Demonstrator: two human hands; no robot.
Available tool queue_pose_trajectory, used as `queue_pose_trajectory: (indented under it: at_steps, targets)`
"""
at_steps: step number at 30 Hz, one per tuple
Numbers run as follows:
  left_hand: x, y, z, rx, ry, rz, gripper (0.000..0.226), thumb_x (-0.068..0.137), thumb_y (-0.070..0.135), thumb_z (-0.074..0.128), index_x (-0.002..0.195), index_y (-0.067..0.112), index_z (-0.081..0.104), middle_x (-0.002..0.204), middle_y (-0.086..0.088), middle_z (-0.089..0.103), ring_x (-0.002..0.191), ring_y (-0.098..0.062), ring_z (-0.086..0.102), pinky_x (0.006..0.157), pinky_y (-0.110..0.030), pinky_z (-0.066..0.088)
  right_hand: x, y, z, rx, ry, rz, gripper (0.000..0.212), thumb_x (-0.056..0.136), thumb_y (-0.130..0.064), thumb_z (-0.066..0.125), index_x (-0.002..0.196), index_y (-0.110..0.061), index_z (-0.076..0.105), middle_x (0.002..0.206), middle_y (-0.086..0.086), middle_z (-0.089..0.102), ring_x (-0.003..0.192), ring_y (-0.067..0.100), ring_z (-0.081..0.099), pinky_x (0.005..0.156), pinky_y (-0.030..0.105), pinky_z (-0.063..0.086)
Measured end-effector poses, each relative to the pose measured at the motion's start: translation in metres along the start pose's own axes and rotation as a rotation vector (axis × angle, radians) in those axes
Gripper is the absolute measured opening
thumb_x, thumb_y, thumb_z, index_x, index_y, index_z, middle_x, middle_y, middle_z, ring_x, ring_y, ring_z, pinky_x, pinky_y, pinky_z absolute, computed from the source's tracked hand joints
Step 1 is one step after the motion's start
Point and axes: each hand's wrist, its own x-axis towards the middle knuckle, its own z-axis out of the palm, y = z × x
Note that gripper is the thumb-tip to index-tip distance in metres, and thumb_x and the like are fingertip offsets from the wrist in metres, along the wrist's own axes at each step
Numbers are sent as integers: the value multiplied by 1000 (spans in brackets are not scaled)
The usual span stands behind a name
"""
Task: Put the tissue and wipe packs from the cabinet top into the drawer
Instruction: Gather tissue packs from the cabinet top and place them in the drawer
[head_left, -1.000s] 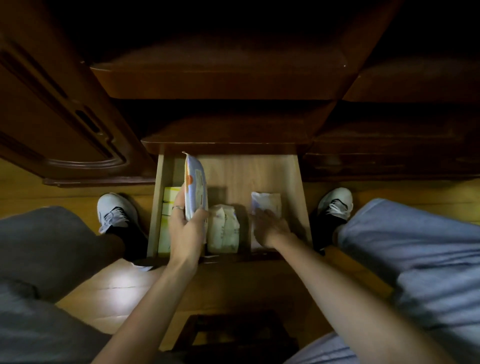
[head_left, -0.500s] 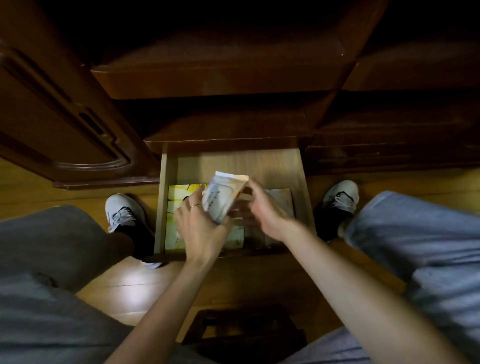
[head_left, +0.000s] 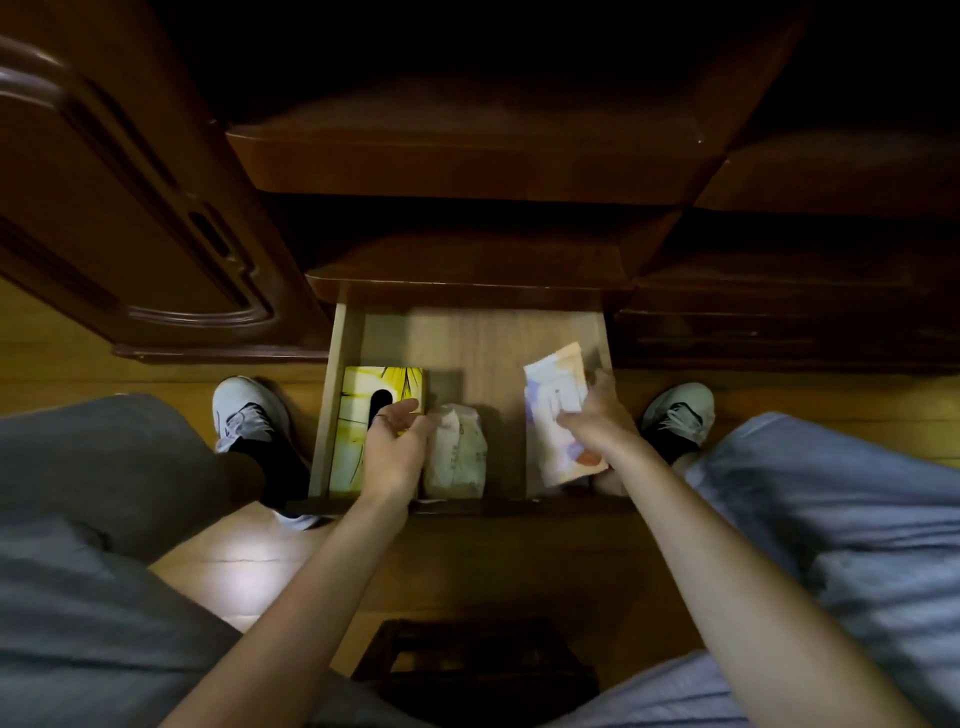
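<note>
Left hand (head_left: 393, 448) relaxed, fingers resting over yellow tissue box (head_left: 358, 415) | right hand (head_left: 597, 422) grips white-and-orange wipe pack (head_left: 556, 410) at 3 o'clock in open wooden drawer (head_left: 483, 343) | pale soft tissue pack (head_left: 456, 453) lies centre.

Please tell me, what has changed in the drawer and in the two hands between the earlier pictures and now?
The wipe pack went from the left hand to the right hand, which now holds it over the right side of the drawer. The left hand let go and now rests open beside the yellow tissue box. The yellow box and the white pack in the middle stayed in place, and the drawer stayed open.
</note>
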Motion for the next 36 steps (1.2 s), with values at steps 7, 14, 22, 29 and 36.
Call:
queue_pose_trajectory:
  at_steps: [7,14,22,29,36]
  targets:
    - [3,-5,6,256,-35,191,25,95,23,65,119,24,59,103,13,64,102,-9,63,81,-25,53,3,-9,34,-696,268,-405,46,95,-21,61,139,-15,48,133,13,57,126,33,51,96,46,50]
    - [13,-47,-18,1329,-284,247,58,95,62,41,142,29,50,165,-6,16,151,-37,10,119,-60,17,18,47,56,-848,-289,-220,82,96,-23,58,161,-32,10,170,5,-6,155,36,3,116,54,31]
    - [18,-51,-24,1480,-400,146,62,96,68,25,140,32,50,168,-7,-6,152,-37,12,115,-59,24,22,34,49,-787,-294,-171,70,99,-28,47,161,-36,16,170,7,3,155,33,9,119,53,27]
    - [8,30,-11,1264,-268,482,55,96,53,52,143,24,48,154,0,40,139,-21,42,108,-34,42,-9,-53,-27,-357,-91,-476,64,96,-53,55,153,-46,26,159,-17,33,137,15,48,94,30,47]
    - [-69,229,-10,946,-9,1179,25,96,46,55,120,47,58,113,29,59,92,7,62,77,-16,54,-96,-167,-205,88,642,-998,22,94,-39,55,113,-45,62,104,-25,64,93,-4,63,72,14,51]
